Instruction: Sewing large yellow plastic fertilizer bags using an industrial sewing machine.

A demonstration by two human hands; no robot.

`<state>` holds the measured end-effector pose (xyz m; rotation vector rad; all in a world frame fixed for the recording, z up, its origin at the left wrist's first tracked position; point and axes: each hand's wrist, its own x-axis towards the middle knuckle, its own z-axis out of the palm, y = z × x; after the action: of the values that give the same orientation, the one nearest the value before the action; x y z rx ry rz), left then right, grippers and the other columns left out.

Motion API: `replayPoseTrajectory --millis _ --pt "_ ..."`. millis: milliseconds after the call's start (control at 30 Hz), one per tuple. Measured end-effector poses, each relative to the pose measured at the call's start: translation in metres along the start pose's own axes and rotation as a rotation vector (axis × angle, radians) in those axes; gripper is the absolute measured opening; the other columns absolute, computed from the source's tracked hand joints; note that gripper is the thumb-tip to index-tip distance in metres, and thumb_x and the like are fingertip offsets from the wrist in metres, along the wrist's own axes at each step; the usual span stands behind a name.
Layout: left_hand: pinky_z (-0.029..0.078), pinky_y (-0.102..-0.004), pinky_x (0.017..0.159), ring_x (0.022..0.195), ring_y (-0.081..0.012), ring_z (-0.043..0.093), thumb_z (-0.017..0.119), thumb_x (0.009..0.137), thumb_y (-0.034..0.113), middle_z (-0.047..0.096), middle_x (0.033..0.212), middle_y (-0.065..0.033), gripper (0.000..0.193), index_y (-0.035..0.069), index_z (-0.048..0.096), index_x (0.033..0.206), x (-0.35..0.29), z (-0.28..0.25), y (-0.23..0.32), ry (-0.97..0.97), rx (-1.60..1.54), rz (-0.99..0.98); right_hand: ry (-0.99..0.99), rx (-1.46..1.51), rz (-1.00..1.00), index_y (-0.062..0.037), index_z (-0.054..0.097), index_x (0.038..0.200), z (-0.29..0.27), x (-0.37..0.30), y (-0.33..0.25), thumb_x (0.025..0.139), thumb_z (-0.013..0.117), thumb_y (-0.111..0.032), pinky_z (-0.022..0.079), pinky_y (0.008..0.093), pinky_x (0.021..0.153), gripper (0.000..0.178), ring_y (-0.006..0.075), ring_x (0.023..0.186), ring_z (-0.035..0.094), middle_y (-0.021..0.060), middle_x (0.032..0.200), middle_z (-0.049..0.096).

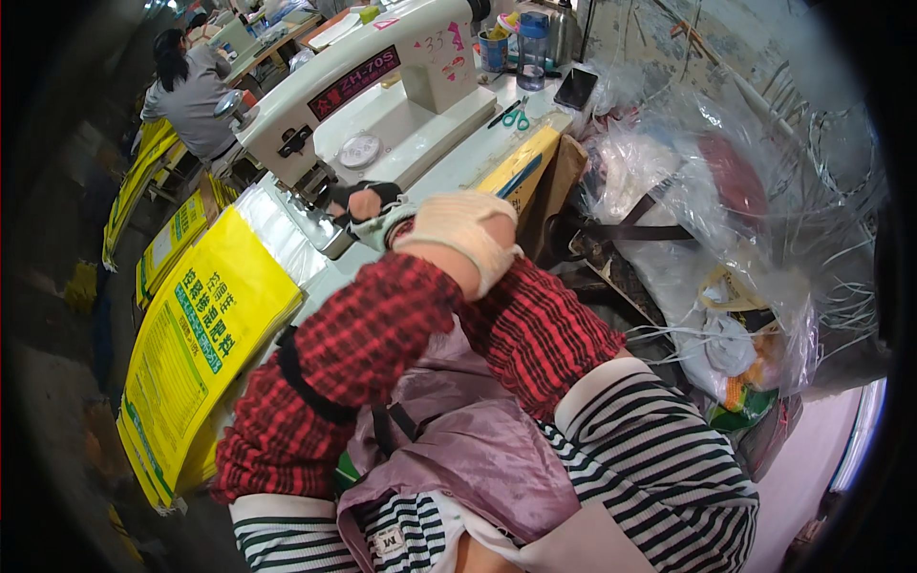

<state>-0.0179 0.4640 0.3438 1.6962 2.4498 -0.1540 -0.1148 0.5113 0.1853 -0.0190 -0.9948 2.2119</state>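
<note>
My forearms cross in front of the white sewing machine [420,105], both in red and black plaid oversleeves. My left hand [465,232], in a cream knit glove with bare skin showing through, lies over my right wrist. Its fingers are closed around the top of the right oversleeve [535,325]. My right hand [368,204] reaches left beneath it, in a dark glove with some bare skin showing. It is beside the needle end of the machine, and its fingers are mostly hidden. A stack of yellow printed bags [205,353] hangs off the table's left side, its white end near the needle.
Teal-handled scissors [517,116], a phone [575,89] and a blue-lidded bottle [532,53] lie or stand behind the machine's right side. Clear plastic bags [726,210] crowd the right. At the far left a person [191,95] in grey sits beside more yellow bags [172,244].
</note>
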Motion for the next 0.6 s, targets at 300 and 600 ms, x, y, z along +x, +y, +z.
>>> replayPoseTrajectory --millis 300,600 --pt "0.050 -0.0358 0.086 0.102 -0.0289 0.064 0.059 0.080 0.030 0.065 0.109 -0.0176 0.043 0.004 0.065 0.113 0.008 -0.004 -0.009 -0.309 -0.167 -0.156 -0.065 -0.121 0.045 -0.0106 0.061 0.100 0.019 -0.029 0.021 0.082 0.063 -0.031 0.050 0.0317 0.059 0.027 0.0184 0.062 0.058 0.0036 0.071 0.062" --pt "0.051 -0.0416 0.085 0.103 -0.0296 0.064 0.062 0.079 0.027 0.066 0.112 -0.0125 0.038 0.010 0.066 0.113 0.011 0.025 -0.014 -0.405 -0.069 -0.028 -0.229 -0.215 0.057 -0.0108 0.061 0.100 0.071 -0.032 0.048 0.081 0.063 -0.028 0.049 0.0308 0.059 0.025 0.0174 0.062 0.058 0.0030 0.071 0.062"
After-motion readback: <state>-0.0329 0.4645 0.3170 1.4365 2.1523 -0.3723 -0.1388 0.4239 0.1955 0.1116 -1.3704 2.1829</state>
